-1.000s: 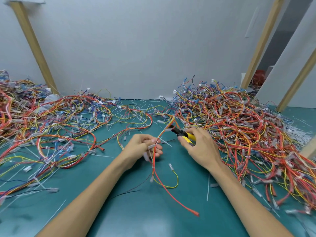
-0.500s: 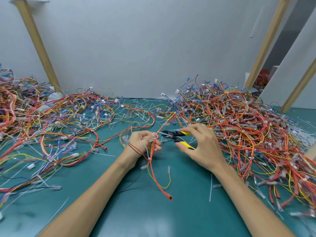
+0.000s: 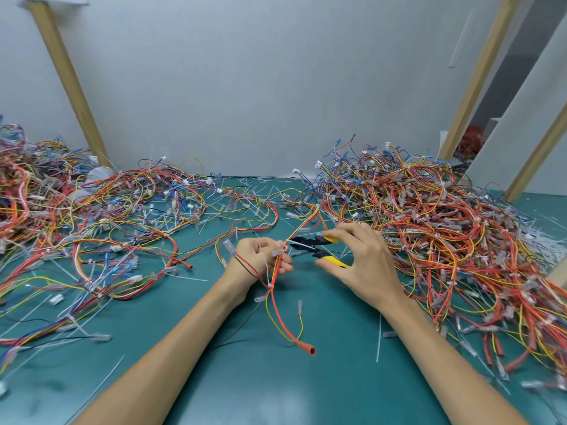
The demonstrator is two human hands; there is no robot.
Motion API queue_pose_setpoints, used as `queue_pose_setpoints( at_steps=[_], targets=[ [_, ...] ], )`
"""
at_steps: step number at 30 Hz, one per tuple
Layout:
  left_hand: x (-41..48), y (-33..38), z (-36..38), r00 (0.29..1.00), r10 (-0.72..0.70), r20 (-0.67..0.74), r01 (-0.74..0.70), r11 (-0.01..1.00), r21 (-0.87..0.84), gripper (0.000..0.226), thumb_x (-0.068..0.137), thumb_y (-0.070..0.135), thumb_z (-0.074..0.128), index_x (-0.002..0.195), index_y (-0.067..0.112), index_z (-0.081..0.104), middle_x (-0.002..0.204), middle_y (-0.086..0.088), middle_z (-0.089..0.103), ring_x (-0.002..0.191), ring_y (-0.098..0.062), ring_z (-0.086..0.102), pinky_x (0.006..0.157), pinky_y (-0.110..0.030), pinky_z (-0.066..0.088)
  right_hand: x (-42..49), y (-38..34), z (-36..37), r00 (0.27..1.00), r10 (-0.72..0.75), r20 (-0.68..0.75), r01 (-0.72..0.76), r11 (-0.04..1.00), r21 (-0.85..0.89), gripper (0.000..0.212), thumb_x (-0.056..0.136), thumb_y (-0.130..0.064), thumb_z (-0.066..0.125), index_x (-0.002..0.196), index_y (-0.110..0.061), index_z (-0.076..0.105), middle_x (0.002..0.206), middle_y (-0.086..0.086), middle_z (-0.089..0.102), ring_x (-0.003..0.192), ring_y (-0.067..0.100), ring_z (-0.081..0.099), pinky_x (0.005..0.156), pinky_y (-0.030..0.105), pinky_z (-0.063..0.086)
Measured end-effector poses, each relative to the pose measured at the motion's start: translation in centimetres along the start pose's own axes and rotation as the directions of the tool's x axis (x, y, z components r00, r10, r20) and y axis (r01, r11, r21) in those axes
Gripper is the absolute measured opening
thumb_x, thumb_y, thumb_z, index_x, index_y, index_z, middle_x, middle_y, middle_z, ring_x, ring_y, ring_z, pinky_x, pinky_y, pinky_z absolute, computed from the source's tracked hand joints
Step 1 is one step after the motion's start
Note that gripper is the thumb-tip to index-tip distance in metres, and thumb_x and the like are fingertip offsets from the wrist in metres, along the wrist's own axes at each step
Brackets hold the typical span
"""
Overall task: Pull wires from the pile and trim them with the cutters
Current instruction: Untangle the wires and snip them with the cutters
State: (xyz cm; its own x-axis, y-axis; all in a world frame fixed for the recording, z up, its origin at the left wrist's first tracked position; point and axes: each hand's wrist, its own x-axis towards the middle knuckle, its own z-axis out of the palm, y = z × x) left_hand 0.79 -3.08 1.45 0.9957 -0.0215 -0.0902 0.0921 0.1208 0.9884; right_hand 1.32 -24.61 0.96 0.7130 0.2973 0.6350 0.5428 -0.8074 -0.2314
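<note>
left post (image 3: 66,84): we see it leaning against the grey wall behind the desk's far left end.
left pile (image 3: 40,204): a thick tangle of red, yellow and blue wires at the left edge. It thins into loose loops that spread across the desk towards the middle.
desk (image 3: 306,397): the top is dark green and bare in front of us, between the two forearms.
left hand (image 3: 260,259): its grip is closed, with the fingers curled round the bundle. A thin red and black wire loops across the wrist.
bundle (image 3: 276,297): red and yellow wires held by small white ties. We see it run from the edge of the right pile through the left hand, then hang down to the desk. There it ends in a red cap (image 3: 311,351).
cutters (image 3: 313,248): black head and yellow handles, lying sideways just right of the left hand. The jaws stand apart, with their tips at the bundle beside a white tie. We cannot tell whether they touch it.
right hand (image 3: 363,265): its grip is on the cutters, fingers over the upper handle and thumb under the lower one. The handles are spread.
loose tie (image 3: 379,338): a white strip lying on the desk just left of the right forearm.
right pile (image 3: 435,234): a high heap of mostly red and yellow wires with clear plugs. It lies behind and to the right of the right hand.
scraps (image 3: 541,240): a drift of white clippings at the pile's far right edge.
right posts (image 3: 478,72): two wooden posts leaning by the wall and a white board.
</note>
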Motion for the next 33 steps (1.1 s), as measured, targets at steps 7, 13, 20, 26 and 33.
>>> queue_pose_setpoints(
  at_steps=[7, 13, 20, 26, 33],
  targets=[
    [-0.1, -0.2, 0.4, 1.0, 0.017, 0.011, -0.017, 1.0, 0.003, 0.02, 0.096, -0.003, 0.052, 0.077, -0.002, 0.058, 0.057, -0.009, 0.066, 0.046, -0.015, 0.065, 0.045, -0.018, 0.051, -0.2, -0.6, 0.3, 0.999, 0.036, 0.003, -0.036, 0.999, 0.0, 0.045, 0.074, -0.045, 0.081, 0.112, -0.024, 0.069, 0.107, -0.005, 0.061, 0.104, 0.019, 0.056, 0.092, 0.031, 0.038],
    [-0.1, -0.6, 0.4, 0.999, 0.05, 0.018, -0.05, 0.999, -0.005, 0.021, 0.097, 0.003, 0.054, 0.076, -0.001, 0.058, 0.062, -0.011, 0.067, 0.049, -0.015, 0.066, 0.048, -0.017, 0.052, -0.1, -1.2, 0.0, 0.997, 0.06, 0.054, -0.061, 0.998, 0.013, 0.041, 0.078, -0.046, 0.078, 0.11, -0.023, 0.07, 0.1, -0.005, 0.063, 0.099, 0.02, 0.059, 0.087, 0.04, 0.049],
    [0.0, -0.8, 0.3, 0.995, 0.079, 0.066, -0.077, 0.997, -0.031, 0.013, 0.095, -0.002, 0.053, 0.083, 0.001, 0.058, 0.064, -0.01, 0.069, 0.051, -0.017, 0.068, 0.05, -0.02, 0.054, -0.1, -1.4, -0.1, 0.995, 0.081, 0.052, -0.081, 0.997, 0.009, 0.037, 0.079, -0.045, 0.078, 0.107, -0.023, 0.071, 0.099, -0.007, 0.066, 0.097, 0.018, 0.062, 0.079, 0.035, 0.051],
    [0.1, -0.9, -0.1, 0.983, 0.089, 0.162, -0.083, 0.996, -0.039, 0.009, 0.095, 0.003, 0.055, 0.1, -0.001, 0.061, 0.083, -0.01, 0.074, 0.065, -0.02, 0.072, 0.06, -0.024, 0.057, 0.1, -0.9, -0.2, 0.991, 0.111, 0.069, -0.111, 0.994, -0.008, 0.037, 0.082, -0.045, 0.075, 0.111, -0.023, 0.07, 0.104, -0.007, 0.066, 0.1, 0.017, 0.062, 0.078, 0.028, 0.046],
    [-0.1, -0.8, -0.5, 0.965, 0.086, 0.247, -0.1, 0.994, 0.044, 0.013, 0.094, 0.009, 0.059, 0.105, 0.003, 0.062, 0.093, -0.007, 0.076, 0.068, -0.021, 0.073, 0.059, -0.021, 0.055, 0.2, -0.4, -0.2, 0.964, 0.135, 0.228, -0.152, 0.986, 0.062, 0.035, 0.091, -0.041, 0.065, 0.121, -0.023, 0.061, 0.118, -0.008, 0.061, 0.111, 0.017, 0.054, 0.09, 0.035, 0.042]
  ],
)
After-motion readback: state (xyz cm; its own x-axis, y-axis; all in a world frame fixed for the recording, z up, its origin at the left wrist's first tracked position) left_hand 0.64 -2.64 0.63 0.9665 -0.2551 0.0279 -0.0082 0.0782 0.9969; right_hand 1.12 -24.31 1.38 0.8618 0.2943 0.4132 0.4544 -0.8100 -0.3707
